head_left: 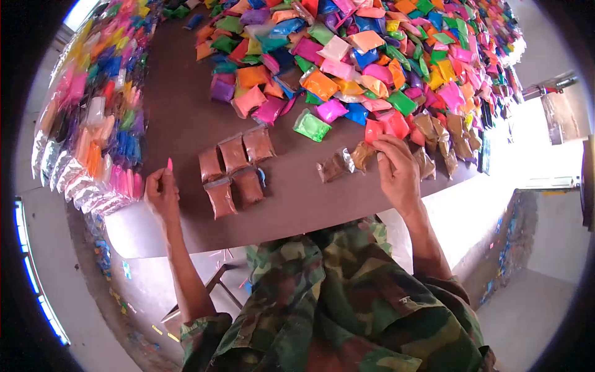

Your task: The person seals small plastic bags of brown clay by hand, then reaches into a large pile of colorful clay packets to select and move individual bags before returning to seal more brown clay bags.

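Observation:
My left hand is closed in a pinch at the table's left front, with a small pink piece sticking up from its fingertips. My right hand pinches the edge of a red packet at the front of the colourful pile. Just left of that hand lie a gold-brown packet and a dark brown packet. Between my hands, several reddish-brown packets lie flat in two rows, with a small blue item beside the lower row.
A big heap of coloured packets covers the back and right of the brown table. Stacked packets in clear wrapping line the left side. Brown packets lie at the right. A stool stands below the table's front edge.

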Available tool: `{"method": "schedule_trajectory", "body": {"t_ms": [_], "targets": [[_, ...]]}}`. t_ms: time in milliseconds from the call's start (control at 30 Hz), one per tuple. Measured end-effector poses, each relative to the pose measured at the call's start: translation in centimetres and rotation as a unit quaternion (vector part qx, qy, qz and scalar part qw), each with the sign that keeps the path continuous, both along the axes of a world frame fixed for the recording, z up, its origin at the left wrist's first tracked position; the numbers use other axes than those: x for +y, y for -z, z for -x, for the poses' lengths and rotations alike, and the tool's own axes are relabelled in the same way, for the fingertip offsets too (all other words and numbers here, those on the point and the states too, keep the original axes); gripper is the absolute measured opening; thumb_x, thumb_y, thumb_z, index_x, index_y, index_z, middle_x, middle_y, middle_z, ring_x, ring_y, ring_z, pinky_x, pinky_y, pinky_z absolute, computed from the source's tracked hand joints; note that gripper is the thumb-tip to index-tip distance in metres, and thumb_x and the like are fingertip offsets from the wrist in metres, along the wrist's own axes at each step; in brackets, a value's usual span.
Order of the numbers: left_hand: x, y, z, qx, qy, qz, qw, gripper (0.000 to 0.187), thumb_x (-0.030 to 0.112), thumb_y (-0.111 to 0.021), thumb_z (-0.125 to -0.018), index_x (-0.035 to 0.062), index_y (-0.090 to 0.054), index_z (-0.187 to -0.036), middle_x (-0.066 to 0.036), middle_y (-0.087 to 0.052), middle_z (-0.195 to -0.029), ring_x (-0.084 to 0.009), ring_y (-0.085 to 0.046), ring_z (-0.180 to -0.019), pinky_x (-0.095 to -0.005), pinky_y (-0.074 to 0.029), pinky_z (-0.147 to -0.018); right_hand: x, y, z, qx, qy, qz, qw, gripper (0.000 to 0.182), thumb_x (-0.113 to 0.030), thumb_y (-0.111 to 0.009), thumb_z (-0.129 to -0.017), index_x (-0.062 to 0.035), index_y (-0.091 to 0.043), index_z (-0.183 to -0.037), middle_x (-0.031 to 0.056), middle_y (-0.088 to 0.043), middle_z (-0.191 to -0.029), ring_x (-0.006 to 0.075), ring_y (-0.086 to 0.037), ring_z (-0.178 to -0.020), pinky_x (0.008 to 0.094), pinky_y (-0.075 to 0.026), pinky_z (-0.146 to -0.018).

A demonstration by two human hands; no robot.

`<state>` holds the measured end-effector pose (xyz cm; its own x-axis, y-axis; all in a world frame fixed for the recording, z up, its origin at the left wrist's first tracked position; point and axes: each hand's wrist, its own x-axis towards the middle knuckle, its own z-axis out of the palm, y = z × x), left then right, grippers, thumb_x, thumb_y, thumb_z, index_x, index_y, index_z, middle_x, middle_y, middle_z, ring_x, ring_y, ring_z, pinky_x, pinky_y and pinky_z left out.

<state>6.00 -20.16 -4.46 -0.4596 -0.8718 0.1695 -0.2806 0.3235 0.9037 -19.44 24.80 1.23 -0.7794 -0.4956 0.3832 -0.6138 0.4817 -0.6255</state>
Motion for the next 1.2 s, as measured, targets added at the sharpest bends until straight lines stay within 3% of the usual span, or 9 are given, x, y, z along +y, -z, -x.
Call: {"method": "schedule_trajectory", "body": {"t_ms": [133, 367, 600, 633, 800, 967, 1200], "targets": [[0.7, 1.3, 0.6, 0.026, -0.056, 0.008, 0.998, 0.021, 0.023, -0.07, -0.103, 0.0032, -0.069, -0.107, -0.002, -0.064, -0.082, -0.0059, -0.055, -0.061, -0.022, -0.042, -0.05, -0.4, -0.7, -1.1, 0.057, 0.015, -0.046, 0.997, 0.035, -0.003, -0.07, -0.088, -0.0066, -0.073, -0.123, 0.0114, -0.069, -0.122, 0.0338, -0.067, -0.11, 0.0446, -0.055, -0.094], [-0.9, 2.4, 0.3, -0.023, -0.039, 0.103, 0.994, 0.023, 0.024, -0.07, -0.102, 0.0012, -0.072, -0.104, -0.004, -0.067, -0.084, -0.0088, -0.058, -0.063, -0.0266, -0.046, -0.055, -0.2, 0.5, -1.4, 0.078, 0.014, -0.127, 0.989, 0.04, -0.012, -0.077, -0.084, -0.0141, -0.074, -0.123, 0.0072, -0.067, -0.113, 0.0326, -0.065, -0.107, 0.0474, -0.055, -0.089], [0.0, 1.9, 1.1, -0.007, -0.051, 0.096, 0.994, 0.021, 0.023, -0.071, -0.101, 0.0021, -0.073, -0.103, -0.003, -0.068, -0.08, -0.01, -0.06, -0.065, -0.0277, -0.048, -0.058, 2.9, -1.1, -1.4, 0.16, 0.124, -0.124, 0.971, 0.033, -0.011, -0.077, -0.084, -0.0097, -0.076, -0.116, 0.007, -0.068, -0.116, 0.03, -0.066, -0.109, 0.0452, -0.054, -0.09], [-0.1, 2.0, 1.0, -0.003, -0.053, 0.102, 0.993, 0.02, 0.022, -0.071, -0.101, 0.0021, -0.073, -0.103, -0.003, -0.068, -0.08, -0.0099, -0.06, -0.065, -0.0276, -0.048, -0.058, 2.2, -1.7, -1.8, 0.192, 0.1, -0.124, 0.968, 0.028, -0.011, -0.076, -0.086, -0.0074, -0.076, -0.114, 0.0079, -0.069, -0.114, 0.0313, -0.067, -0.107, 0.0459, -0.055, -0.09], [0.4, 1.6, 0.9, -0.001, -0.057, 0.098, 0.993, 0.018, 0.02, -0.073, -0.1, 0.0027, -0.072, -0.102, -0.003, -0.067, -0.079, -0.0096, -0.061, -0.065, -0.0277, -0.049, -0.058, -5.9, -0.9, -6.5, 0.036, -0.088, -0.047, 0.994, 0.019, -0.016, -0.075, -0.09, -0.0093, -0.075, -0.109, 0.0083, -0.073, -0.098, 0.0304, -0.071, -0.09, 0.0425, -0.059, -0.077], [1.4, 0.4, 1.1, -0.017, -0.071, 0.09, 0.993, 0.017, 0.02, -0.074, -0.099, 0.003, -0.072, -0.102, -0.004, -0.068, -0.08, -0.0106, -0.061, -0.064, -0.0288, -0.05, -0.059, -14.1, 1.9, -8.3, -0.007, -0.121, -0.031, 0.992, 0.021, -0.025, -0.075, -0.092, -0.0123, -0.076, -0.109, 0.0081, -0.072, -0.095, 0.0323, -0.072, -0.085, 0.0435, -0.059, -0.069], [1.3, 0.4, 1.1, -0.02, -0.066, 0.128, 0.989, 0.017, 0.02, -0.073, -0.1, 0.0025, -0.072, -0.101, -0.005, -0.069, -0.082, -0.0119, -0.061, -0.063, -0.0304, -0.05, -0.059, -15.2, 2.7, -8.4, 0.028, -0.142, -0.048, 0.988, 0.012, -0.024, -0.073, -0.092, -0.0137, -0.073, -0.099, 0.0082, -0.067, -0.088, 0.0325, -0.071, -0.08, 0.0447, -0.057, -0.065]]}}
